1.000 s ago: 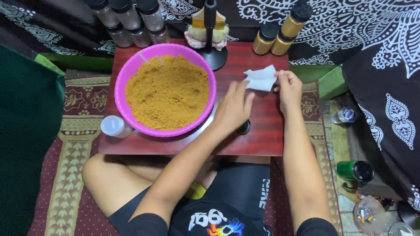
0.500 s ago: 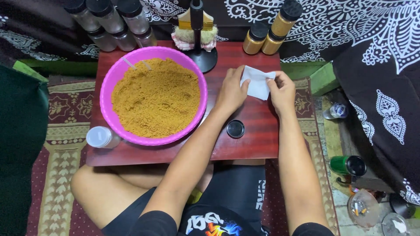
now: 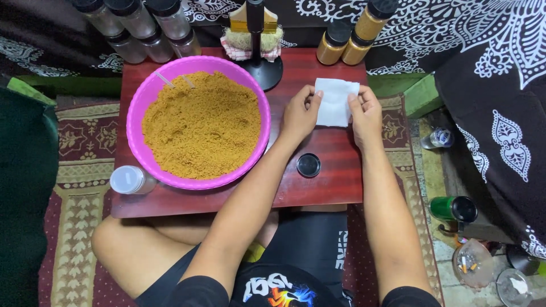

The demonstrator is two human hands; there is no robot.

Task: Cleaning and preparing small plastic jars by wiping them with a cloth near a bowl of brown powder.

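Hands meet over a white cloth (image 3: 335, 102) at the table's one o'clock corner; left hand (image 3: 300, 115) pinches its left edge, right hand (image 3: 365, 112) pinches its right edge, both closed on it, stretching it flat just above the red table (image 3: 330, 187); pink bowl (image 3: 259, 108) of orange-brown powder (image 3: 202, 128) sits at nine o'clock from the cloth, near the left hand; small black lid (image 3: 309, 165) lies at six o'clock, under the left wrist; black stand (image 3: 263, 68) rises at eleven o'clock.
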